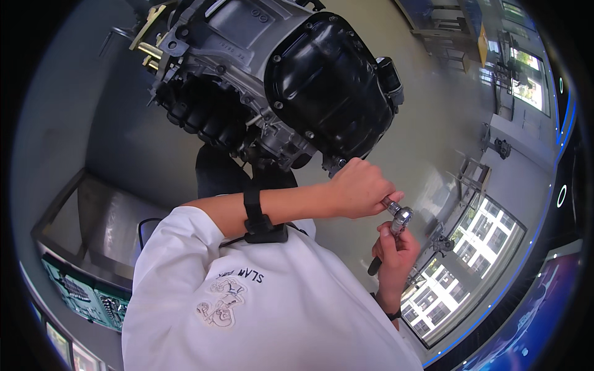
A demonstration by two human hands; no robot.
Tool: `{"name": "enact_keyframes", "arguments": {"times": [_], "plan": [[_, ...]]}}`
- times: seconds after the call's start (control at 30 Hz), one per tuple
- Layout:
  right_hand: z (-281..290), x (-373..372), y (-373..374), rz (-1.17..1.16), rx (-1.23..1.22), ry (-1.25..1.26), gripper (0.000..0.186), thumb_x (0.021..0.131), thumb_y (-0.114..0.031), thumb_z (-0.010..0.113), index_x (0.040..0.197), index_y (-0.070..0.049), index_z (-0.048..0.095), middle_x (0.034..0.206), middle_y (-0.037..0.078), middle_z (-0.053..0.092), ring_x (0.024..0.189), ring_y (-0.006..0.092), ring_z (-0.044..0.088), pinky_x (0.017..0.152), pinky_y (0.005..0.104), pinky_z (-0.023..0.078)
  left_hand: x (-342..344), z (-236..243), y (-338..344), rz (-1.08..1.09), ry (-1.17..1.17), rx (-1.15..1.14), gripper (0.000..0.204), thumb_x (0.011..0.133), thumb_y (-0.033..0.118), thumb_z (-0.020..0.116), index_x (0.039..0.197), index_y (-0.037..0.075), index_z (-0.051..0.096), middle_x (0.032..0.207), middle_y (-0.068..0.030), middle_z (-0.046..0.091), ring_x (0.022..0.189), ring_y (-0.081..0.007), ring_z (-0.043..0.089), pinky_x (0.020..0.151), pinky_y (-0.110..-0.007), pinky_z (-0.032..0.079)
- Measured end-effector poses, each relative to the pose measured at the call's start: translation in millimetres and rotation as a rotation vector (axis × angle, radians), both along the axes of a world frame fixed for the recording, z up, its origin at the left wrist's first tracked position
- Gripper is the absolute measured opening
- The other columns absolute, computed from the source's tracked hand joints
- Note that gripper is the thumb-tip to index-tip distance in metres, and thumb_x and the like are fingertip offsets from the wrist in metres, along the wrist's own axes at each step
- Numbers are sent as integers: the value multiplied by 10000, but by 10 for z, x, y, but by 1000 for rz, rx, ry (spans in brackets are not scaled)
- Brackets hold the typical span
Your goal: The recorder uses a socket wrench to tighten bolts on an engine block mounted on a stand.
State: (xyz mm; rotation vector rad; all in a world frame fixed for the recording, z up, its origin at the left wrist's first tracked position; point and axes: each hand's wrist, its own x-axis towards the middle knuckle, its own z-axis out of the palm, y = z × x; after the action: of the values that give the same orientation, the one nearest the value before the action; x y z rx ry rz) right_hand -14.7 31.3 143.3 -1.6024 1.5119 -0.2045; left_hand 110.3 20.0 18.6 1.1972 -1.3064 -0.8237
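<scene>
An engine with a grey metal block (238,40) and a glossy black oil pan (331,86) fills the top of the view. My left arm reaches across my chest, and my left hand (361,188) is closed around the extension bar (388,203) of a ratchet wrench (403,217). The far end of the bar lies at the lower edge of the engine, below the oil pan; my fingers hide most of it. My right hand (398,252) grips the wrench's handle just below its shiny head, and the handle's black end sticks out past the fingers.
Yellowish metal stand parts (148,52) adjoin the engine's left side. A metal cart (99,216) stands at the left, near an opened green tool case (83,290) with sockets. Windows (464,266) and workbenches (445,31) line the right. Grey floor (427,123) lies beside the engine.
</scene>
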Motion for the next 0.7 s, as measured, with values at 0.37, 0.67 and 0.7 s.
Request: {"name": "enact_keyframes", "arguments": {"times": [0.37, 0.67, 0.7], "plan": [[100, 125, -70, -147, 103, -7, 143, 916, -134, 547, 892, 5, 567, 518, -30, 397, 424, 49, 335, 444, 226, 332, 3, -15, -224, -138, 55, -7, 350, 889, 309, 539, 636, 87, 637, 559, -134, 559, 538, -359, 560, 513, -443, 441], [-23, -72, -55, 23, 352, -38, 172, 935, -150, 553, 1036, -11, 563, 699, -16, 529, 579, 51, 495, 540, 209, 405, 35, -189, -97, -115, 24, -44, 319, 850, 210, 603, 572, 57, 568, 471, -147, 457, 439, -356, 476, 424, -407, 362], [-4, -80, -72, 17, 323, -53, 172, 935, -150, 553, 1036, -11, 563, 699, -16, 529, 579, 51, 495, 540, 209, 405, 31, -183, -112, -143, 30, -27, 311, 843, 205, 610, 576, 51, 568, 477, -155, 451, 444, -361, 473, 423, -404, 361]]}}
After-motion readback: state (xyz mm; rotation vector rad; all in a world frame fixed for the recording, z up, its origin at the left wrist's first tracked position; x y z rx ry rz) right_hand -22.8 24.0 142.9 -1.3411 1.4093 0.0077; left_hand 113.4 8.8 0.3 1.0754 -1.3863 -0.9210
